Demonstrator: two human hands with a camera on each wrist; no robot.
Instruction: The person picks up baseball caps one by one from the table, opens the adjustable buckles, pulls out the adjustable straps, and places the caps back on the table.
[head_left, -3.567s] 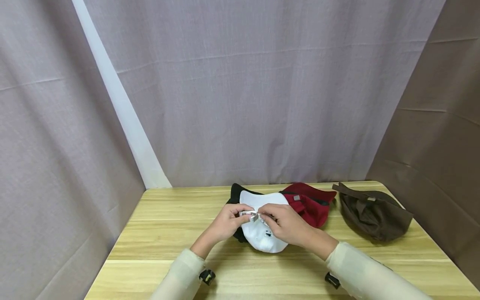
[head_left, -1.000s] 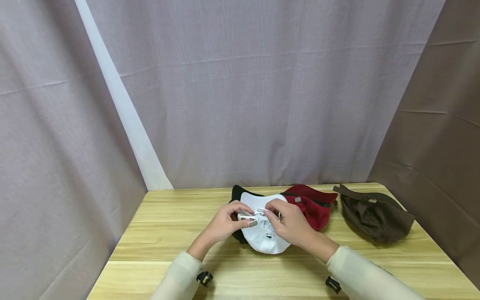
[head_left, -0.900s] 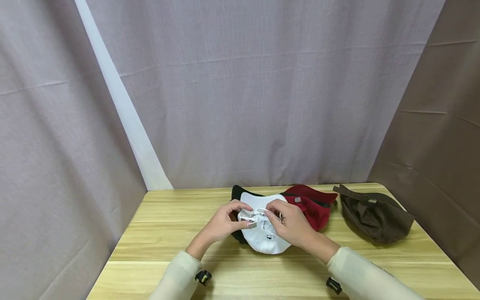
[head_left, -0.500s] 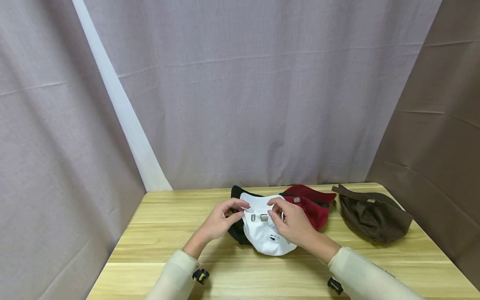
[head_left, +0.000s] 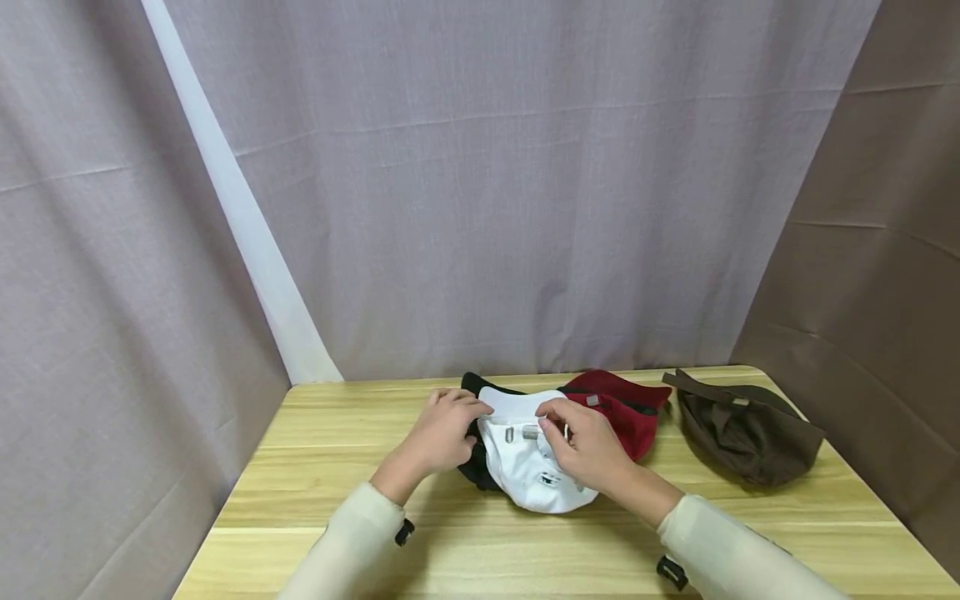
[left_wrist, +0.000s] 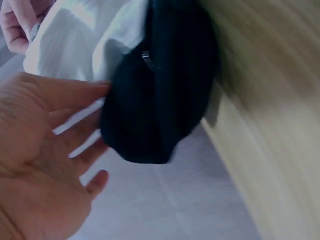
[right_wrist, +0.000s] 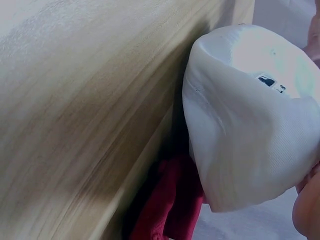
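A white cap [head_left: 517,471] lies crown-down in the middle of the table, with metal pieces on its back strap and a small label inside. My right hand [head_left: 588,446] pinches the strap edge at its right side; in the right wrist view only part of that hand [right_wrist: 309,207] shows beside the white cap [right_wrist: 235,135]. Spread and relaxed, my left hand [head_left: 442,429] is at the white cap's left side. The left wrist view has its fingertips close to the black cap [left_wrist: 150,105]; whether they touch it I cannot tell.
A dark red cap [head_left: 626,425] sits directly right of the white one. Farther right is a brown cap [head_left: 750,437] near the table's right edge. Curtains [head_left: 525,208] hang behind the wooden table [head_left: 337,467] and along both sides.
Both hands were pinching the white cap's strap. The left hand has let go and moved slightly left, its fingers loosened. The strap's metal pieces have come into view, and the cap has shifted slightly right.
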